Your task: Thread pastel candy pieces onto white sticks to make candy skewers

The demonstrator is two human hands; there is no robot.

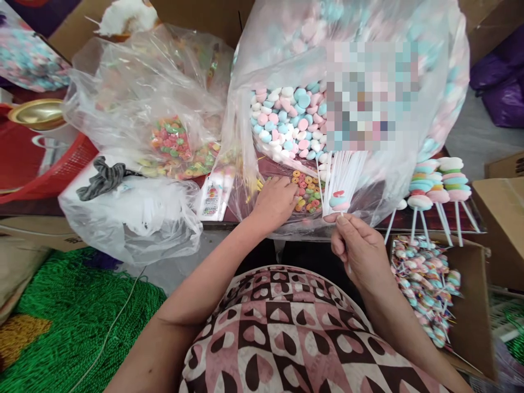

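My right hand (360, 245) grips an upright white stick, with thumb and fingers closed around it. On that stick sit a pink, white and blue marshmallow (339, 204) and a red ring candy (339, 194) at the tip. My left hand (276, 202) lies at a pile of colourful ring candies (309, 194), its bent fingers pressed together at the pile's left side; the fingertips are partly hidden. Just behind my right hand is a bundle of white sticks (347, 169). Past the rings, loose marshmallows (286, 117) fill a large clear plastic bag (282, 33).
Finished marshmallow skewers (454, 183) lie at the table's right edge, above a cardboard box (470, 305) of wrapped ones. To the left are a bag of ring candies (170, 139), a white plastic bag (159, 213), small printed packets (213, 196) and a red basket (69, 169).
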